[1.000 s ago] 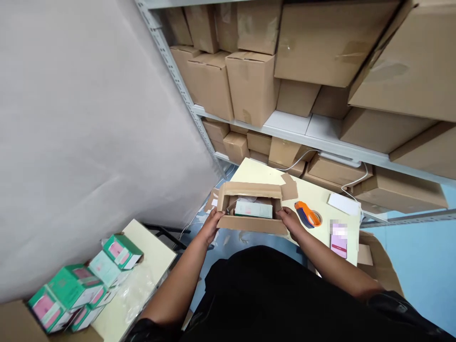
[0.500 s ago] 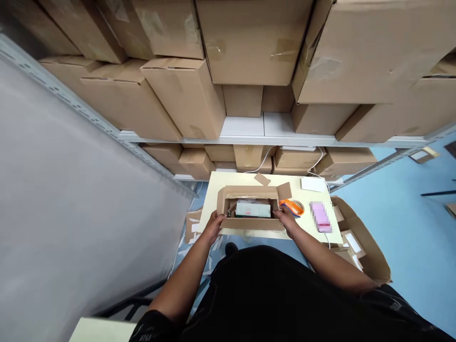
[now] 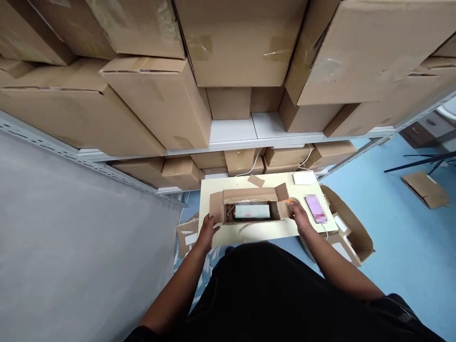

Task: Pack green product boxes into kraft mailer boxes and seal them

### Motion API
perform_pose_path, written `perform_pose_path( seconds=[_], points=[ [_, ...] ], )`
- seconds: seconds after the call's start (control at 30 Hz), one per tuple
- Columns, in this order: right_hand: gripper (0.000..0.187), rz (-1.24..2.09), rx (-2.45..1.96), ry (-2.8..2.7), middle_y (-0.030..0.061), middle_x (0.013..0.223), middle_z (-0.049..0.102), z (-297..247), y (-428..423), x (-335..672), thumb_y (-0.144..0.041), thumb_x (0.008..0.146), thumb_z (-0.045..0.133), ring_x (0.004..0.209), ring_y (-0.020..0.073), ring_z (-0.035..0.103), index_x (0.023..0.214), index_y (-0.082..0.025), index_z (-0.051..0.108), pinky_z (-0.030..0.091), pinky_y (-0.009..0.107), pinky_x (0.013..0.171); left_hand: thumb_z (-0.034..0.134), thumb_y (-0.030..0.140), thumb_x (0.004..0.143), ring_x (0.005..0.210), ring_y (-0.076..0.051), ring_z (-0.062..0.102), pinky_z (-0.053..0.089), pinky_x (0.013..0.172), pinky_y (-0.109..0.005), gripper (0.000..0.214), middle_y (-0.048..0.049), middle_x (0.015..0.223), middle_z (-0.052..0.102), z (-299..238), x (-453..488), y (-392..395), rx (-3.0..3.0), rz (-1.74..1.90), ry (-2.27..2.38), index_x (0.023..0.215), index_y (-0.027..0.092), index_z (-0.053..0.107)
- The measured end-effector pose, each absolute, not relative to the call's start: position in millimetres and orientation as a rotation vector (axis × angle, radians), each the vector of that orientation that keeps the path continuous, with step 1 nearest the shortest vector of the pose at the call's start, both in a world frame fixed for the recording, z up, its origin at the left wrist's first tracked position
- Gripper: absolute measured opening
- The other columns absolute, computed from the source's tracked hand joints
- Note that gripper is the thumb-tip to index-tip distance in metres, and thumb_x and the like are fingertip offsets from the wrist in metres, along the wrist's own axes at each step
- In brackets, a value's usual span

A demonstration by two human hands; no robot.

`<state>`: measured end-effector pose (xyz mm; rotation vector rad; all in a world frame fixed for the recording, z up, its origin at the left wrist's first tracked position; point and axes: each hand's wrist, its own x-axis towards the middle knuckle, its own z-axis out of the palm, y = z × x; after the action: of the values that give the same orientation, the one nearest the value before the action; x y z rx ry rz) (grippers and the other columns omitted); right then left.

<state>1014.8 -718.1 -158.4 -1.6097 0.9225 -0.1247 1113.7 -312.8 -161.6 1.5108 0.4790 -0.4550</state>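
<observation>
An open cardboard box (image 3: 249, 194) lies on the pale table, its side flaps folded outward. Inside it is a white-and-green carton (image 3: 252, 211), with other contents I cannot make out. My left hand (image 3: 207, 233) is at the lower corner of the left flap (image 3: 216, 206), thumb and fingers apart. At the outer edge of the right flap (image 3: 284, 209), the fingers of my right hand (image 3: 299, 217) are closed on it. A sliver of an orange tool (image 3: 286, 200) shows above that flap; the rest is hidden.
A phone (image 3: 315, 208) with a cable lies right on the table (image 3: 245, 232), a white box (image 3: 302, 178) behind it. A cardboard scrap (image 3: 256, 180) is at the back. Shelves of cartons (image 3: 153, 99) rise ahead; a large open carton (image 3: 351, 223) stands on the floor at right.
Both hands have moved apart from the box's inner ends to its side flaps, which now lie outward. The right flap covers most of the orange tool. The view has shifted slightly.
</observation>
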Motion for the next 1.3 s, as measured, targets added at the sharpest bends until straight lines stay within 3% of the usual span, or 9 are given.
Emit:
perform_pose_path(
  seconds=[0.17,0.3,0.43,0.67,0.73,0.8,0.93,1.13,1.3],
  points=[
    [0.055,-0.129,-1.642,1.032,0.0083,0.128,0.075,-145.1,-734.1,1016.1,-0.066,0.087,0.059,0.114,0.0311,0.071,0.120,-0.026,0.075,0.058,0.044,0.098,0.059,0.049,0.095,0.134,-0.031,0.059,0.049,0.114,-0.050,0.050,-0.0165,0.139,0.063,-147.5,1130.1,-296.8,1.927,-0.176,0.426,0.135,0.021,0.057],
    [0.051,-0.158,-1.717,0.946,0.0087,0.130,0.075,-130.1,-735.9,1017.1,-0.064,0.090,0.058,0.122,0.0317,0.068,0.121,-0.026,0.075,0.051,0.047,0.110,0.058,0.048,0.096,0.142,-0.033,0.052,0.040,0.122,-0.054,0.051,-0.0165,0.147,0.058,-100.9,1132.0,-298.8,2.180,0.059,-0.100,0.138,0.019,0.060],
    [0.051,-0.167,-1.791,0.868,0.0090,0.133,0.074,-117.5,-737.0,1014.4,-0.064,0.092,0.057,0.128,0.0322,0.065,0.123,-0.027,0.074,0.047,0.050,0.116,0.069,0.044,0.090,0.143,-0.035,0.050,0.031,0.128,-0.054,0.050,-0.0123,0.147,0.062,-56.6,1131.9,-323.9,2.158,-0.079,-0.517,0.136,0.024,0.067],
    [0.048,0.159,-1.501,1.047,0.0136,0.119,0.078,-116.2,-738.0,1018.9,-0.063,0.090,0.055,0.103,0.0329,0.074,0.110,-0.023,0.074,0.060,0.047,0.086,0.078,0.040,0.078,0.101,-0.032,0.071,0.052,0.106,-0.044,0.009,-0.0050,0.088,0.077,-62.5,1158.8,-350.7,2.055,-0.424,-0.469,0.082,0.031,0.080],
    [0.048,0.189,-1.369,1.017,0.0131,0.112,0.079,-114.6,-736.5,1021.6,-0.063,0.090,0.055,0.099,0.0313,0.075,0.108,-0.023,0.073,0.061,0.043,0.080,0.083,0.033,0.070,0.105,-0.032,0.072,0.054,0.104,-0.042,0.023,-0.0032,0.099,0.079,-66.3,1165.6,-350.3,2.006,-0.490,-0.554,0.093,0.033,0.082],
    [0.049,0.123,-1.295,0.942,0.0120,0.110,0.079,-110.5,-734.3,1023.3,-0.063,0.090,0.055,0.100,0.0312,0.074,0.113,-0.023,0.072,0.061,0.042,0.079,0.085,0.026,0.063,0.121,-0.034,0.069,0.052,0.108,-0.042,0.055,-0.0038,0.126,0.076,-65.9,1170.1,-349.9,2.020,-0.505,-0.635,0.117,0.035,0.080],
    [0.064,0.001,-1.272,0.718,0.0134,0.120,0.078,-97.8,-727.7,1025.4,-0.071,0.090,0.050,0.113,0.0346,0.072,0.126,-0.022,0.070,0.059,0.046,0.090,0.087,0.023,0.057,0.156,-0.040,0.037,0.034,0.125,-0.051,0.096,-0.0046,0.172,0.036,-60.8,1175.5,-354.8,2.183,-0.586,-0.832,0.148,0.036,0.061],
    [0.091,0.029,-1.592,0.421,0.0090,0.151,0.064,-83.7,-710.5,1032.3,-0.089,0.091,0.024,0.143,0.0330,0.054,0.141,-0.027,0.067,0.047,0.051,0.114,0.100,0.041,0.046,0.163,-0.044,0.014,0.007,0.132,-0.056,0.126,-0.0105,0.178,0.016,-71.4,1186.4,-369.8,2.298,-0.605,-0.968,0.160,0.031,0.046],
    [0.075,0.019,-1.931,0.096,0.0022,0.160,0.055,-85.8,-701.5,1033.7,-0.081,0.096,0.040,0.154,0.0298,0.041,0.148,-0.032,0.064,0.024,0.052,0.131,0.099,0.046,0.048,0.163,-0.045,0.013,0.012,0.130,-0.058,0.134,-0.0123,0.179,0.008,-75.9,1196.5,-375.9,2.385,-0.563,-0.972,0.165,0.030,0.036]
  ],
)
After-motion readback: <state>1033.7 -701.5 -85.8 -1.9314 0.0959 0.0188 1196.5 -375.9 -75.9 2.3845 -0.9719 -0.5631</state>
